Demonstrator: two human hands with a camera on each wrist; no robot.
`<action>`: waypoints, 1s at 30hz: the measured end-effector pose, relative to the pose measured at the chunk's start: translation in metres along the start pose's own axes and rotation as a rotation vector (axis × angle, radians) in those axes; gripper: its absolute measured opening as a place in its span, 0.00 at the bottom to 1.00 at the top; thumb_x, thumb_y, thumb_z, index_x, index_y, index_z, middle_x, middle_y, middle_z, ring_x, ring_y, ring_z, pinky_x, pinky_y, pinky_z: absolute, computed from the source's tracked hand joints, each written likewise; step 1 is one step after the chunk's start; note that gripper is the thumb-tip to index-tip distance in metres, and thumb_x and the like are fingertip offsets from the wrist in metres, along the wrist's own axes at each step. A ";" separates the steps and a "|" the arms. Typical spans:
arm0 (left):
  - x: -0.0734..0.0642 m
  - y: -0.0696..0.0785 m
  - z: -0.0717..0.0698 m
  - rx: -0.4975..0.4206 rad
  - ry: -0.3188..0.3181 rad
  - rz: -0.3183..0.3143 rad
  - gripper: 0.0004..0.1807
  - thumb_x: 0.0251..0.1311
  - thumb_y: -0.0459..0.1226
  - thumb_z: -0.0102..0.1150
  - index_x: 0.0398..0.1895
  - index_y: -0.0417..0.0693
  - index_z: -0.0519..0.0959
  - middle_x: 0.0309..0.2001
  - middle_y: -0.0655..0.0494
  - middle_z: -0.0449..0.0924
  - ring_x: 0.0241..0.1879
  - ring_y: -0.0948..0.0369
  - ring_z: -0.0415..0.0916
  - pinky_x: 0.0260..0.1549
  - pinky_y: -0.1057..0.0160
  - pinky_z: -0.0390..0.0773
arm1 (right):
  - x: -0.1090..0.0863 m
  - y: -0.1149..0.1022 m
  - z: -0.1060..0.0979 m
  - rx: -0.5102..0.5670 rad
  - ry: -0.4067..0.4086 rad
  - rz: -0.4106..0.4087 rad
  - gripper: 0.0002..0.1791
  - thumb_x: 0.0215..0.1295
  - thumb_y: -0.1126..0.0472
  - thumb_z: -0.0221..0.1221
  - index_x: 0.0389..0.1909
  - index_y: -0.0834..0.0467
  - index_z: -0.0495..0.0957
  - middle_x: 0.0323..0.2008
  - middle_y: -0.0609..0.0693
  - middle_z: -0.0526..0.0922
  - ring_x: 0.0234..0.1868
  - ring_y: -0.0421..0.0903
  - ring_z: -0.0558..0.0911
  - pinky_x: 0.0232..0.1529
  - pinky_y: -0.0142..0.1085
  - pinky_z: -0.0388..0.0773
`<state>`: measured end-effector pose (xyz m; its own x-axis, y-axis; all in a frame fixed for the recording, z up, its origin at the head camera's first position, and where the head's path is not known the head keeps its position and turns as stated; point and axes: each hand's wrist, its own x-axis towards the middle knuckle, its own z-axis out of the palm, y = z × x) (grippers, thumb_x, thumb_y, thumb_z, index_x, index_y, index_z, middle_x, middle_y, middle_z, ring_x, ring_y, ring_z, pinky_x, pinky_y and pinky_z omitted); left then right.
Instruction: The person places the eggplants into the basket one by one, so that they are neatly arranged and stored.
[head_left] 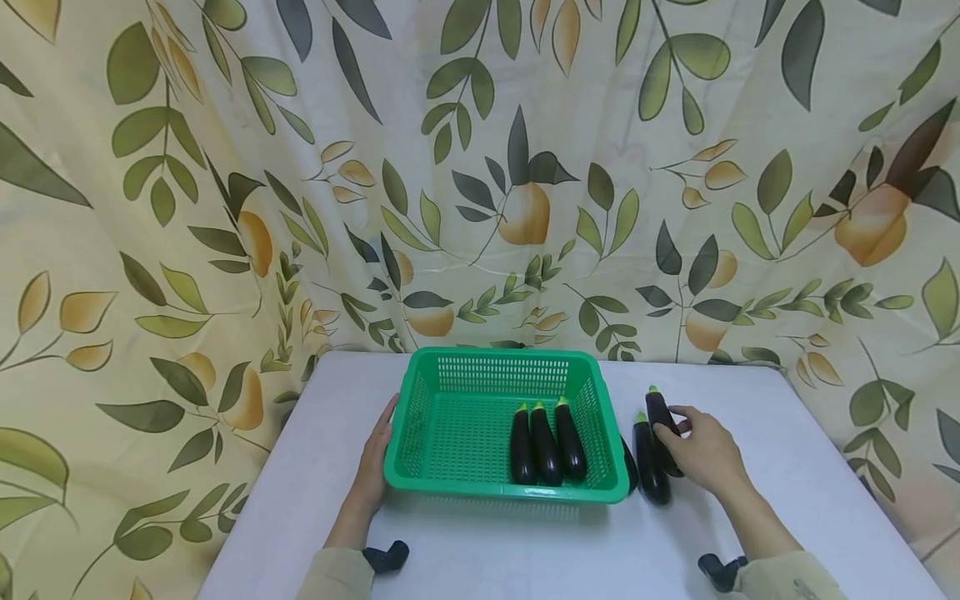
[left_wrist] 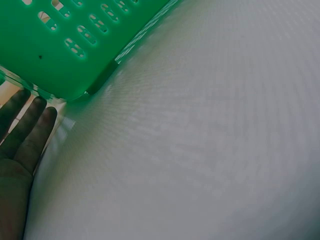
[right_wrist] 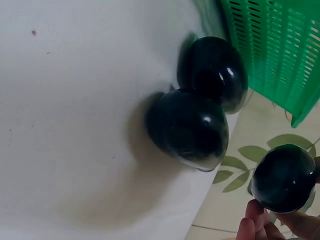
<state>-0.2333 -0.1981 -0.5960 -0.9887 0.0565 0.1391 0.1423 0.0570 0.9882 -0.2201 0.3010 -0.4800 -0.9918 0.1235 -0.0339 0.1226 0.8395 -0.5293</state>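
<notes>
Three dark eggplants (head_left: 545, 446) lie side by side in the right half of a green plastic basket (head_left: 465, 485). My left hand (head_left: 372, 467) rests along the basket's left side; its fingers (left_wrist: 36, 131) show nearly straight against the rim in the left wrist view. To the right of the basket my right hand (head_left: 703, 454) pinches one eggplant (right_wrist: 283, 178) between thumb and fingers, raised off the table. Beside it another eggplant (head_left: 649, 471) lies on the table, stem pointing away. One more eggplant (right_wrist: 212, 74) sits close against the basket, partly hidden by its wall in the head view.
The basket stands on a white-covered table (head_left: 480, 554). A curtain (head_left: 480, 208) with a leaf and fruit print hangs behind the table's far edge and along the left. Black straps with mounts (head_left: 386, 557) are on both wrists, by the sleeves.
</notes>
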 end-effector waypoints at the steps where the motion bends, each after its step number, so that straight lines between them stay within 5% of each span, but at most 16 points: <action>1: 0.000 0.000 0.000 0.001 0.000 0.000 0.29 0.81 0.57 0.22 0.81 0.78 0.54 0.83 0.71 0.51 0.85 0.56 0.41 0.78 0.32 0.39 | -0.001 -0.001 -0.001 0.001 0.001 -0.004 0.35 0.74 0.49 0.57 0.69 0.72 0.69 0.51 0.73 0.79 0.41 0.60 0.80 0.28 0.36 0.75; 9: 0.001 0.001 0.000 0.002 -0.002 0.007 0.29 0.81 0.57 0.23 0.82 0.77 0.54 0.83 0.70 0.51 0.85 0.56 0.41 0.78 0.32 0.38 | -0.005 -0.015 -0.006 0.038 0.016 -0.033 0.35 0.75 0.50 0.56 0.70 0.71 0.67 0.52 0.73 0.77 0.34 0.53 0.81 0.26 0.36 0.79; 30: -0.001 0.003 0.001 0.004 -0.002 0.004 0.29 0.81 0.57 0.23 0.81 0.78 0.54 0.83 0.71 0.51 0.85 0.56 0.41 0.78 0.32 0.38 | -0.012 -0.055 -0.006 0.054 0.032 -0.120 0.32 0.75 0.51 0.58 0.70 0.68 0.70 0.49 0.68 0.78 0.37 0.52 0.79 0.26 0.36 0.75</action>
<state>-0.2321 -0.1973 -0.5937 -0.9880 0.0582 0.1431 0.1465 0.0603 0.9874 -0.2146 0.2563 -0.4455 -0.9974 0.0415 0.0592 0.0001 0.8197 -0.5728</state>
